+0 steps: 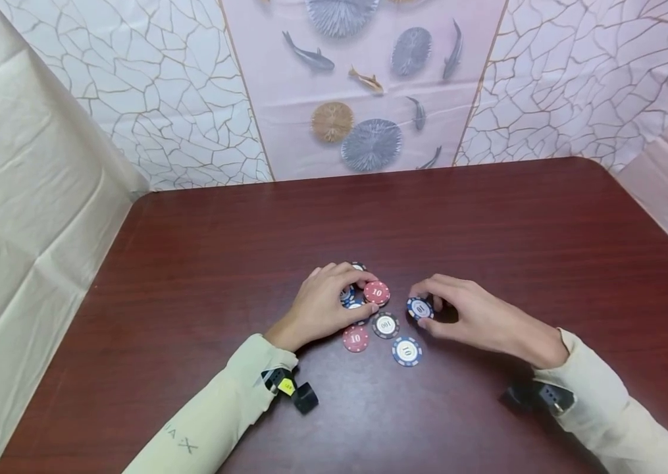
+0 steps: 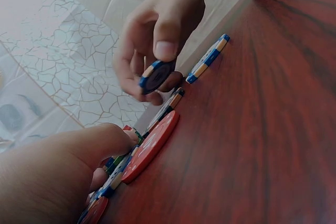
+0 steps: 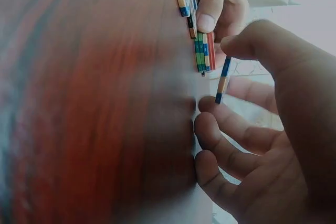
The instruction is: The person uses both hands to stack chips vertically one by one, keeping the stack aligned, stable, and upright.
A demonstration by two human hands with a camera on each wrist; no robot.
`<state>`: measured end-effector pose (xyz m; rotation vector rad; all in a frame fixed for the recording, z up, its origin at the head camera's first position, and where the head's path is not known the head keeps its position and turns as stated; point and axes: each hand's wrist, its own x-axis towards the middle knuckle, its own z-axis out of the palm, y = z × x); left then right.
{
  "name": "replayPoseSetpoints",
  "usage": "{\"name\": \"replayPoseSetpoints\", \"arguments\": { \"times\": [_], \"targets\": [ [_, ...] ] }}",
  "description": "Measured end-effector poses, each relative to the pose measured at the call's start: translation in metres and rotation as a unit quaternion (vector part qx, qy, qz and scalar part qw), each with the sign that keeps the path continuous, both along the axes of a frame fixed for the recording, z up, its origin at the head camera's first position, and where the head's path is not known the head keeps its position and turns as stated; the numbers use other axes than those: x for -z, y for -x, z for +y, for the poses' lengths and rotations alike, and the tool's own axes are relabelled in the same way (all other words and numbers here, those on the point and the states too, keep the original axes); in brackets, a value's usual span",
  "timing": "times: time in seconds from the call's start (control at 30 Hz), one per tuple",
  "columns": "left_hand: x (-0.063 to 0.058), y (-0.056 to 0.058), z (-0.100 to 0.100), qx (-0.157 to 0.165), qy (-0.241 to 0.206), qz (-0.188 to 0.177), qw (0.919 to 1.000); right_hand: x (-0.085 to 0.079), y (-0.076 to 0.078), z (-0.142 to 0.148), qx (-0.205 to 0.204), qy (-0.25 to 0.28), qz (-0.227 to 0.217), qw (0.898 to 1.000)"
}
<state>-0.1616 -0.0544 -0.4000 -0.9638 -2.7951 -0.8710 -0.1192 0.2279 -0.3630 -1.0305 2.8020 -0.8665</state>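
Note:
My left hand grips a short stack of poker chips on the table, thumb on the near side and fingers on the far side. A red poker chip marked 10 tops that stack; green and blue edges of the stack show beneath it in the right wrist view. Between thumb and fingers, my right hand pinches a blue poker chip, just right of the stack. In the left wrist view this blue chip is tilted and raised off the table. More blue chips lie partly hidden under my left hand.
In front of the stack lie a black chip marked 100, another red chip and a flat blue chip. A dark chip peeks out behind my left fingers. The dark red table meets a patterned cloth at the back.

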Motion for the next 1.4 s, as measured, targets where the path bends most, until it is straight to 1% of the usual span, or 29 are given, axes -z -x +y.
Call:
{"name": "replayPoseSetpoints", "arguments": {
  "times": [0.1,0.33,0.57,0.87,1.1,1.2,1.4],
  "targets": [
    [-0.001,0.000,0.000,0.000,0.001,-0.002,1.0000,-0.001,0.002,-0.001,-0.002,0.007,-0.006,1.000],
    [-0.001,0.000,0.000,0.001,0.000,-0.006,1.0000,-0.004,0.006,-0.005,0.030,0.022,-0.009,0.999],
    [0.001,0.001,0.000,0.003,0.002,0.000,1.0000,-0.005,0.009,-0.008,0.040,0.047,-0.021,0.998],
    [0.000,0.001,-0.001,0.003,0.003,0.002,1.0000,-0.007,0.014,-0.021,0.062,0.042,-0.036,0.997],
    [-0.002,0.001,0.000,0.003,0.002,-0.005,1.0000,-0.007,0.020,-0.032,0.059,0.035,-0.015,0.998],
    [-0.002,0.001,-0.001,0.001,0.004,-0.008,1.0000,-0.007,0.023,-0.038,0.055,0.033,-0.016,0.998],
    [-0.002,0.001,-0.001,0.001,0.006,-0.012,0.9999,-0.006,0.025,-0.043,0.042,0.013,-0.012,0.999]
  ]
}}
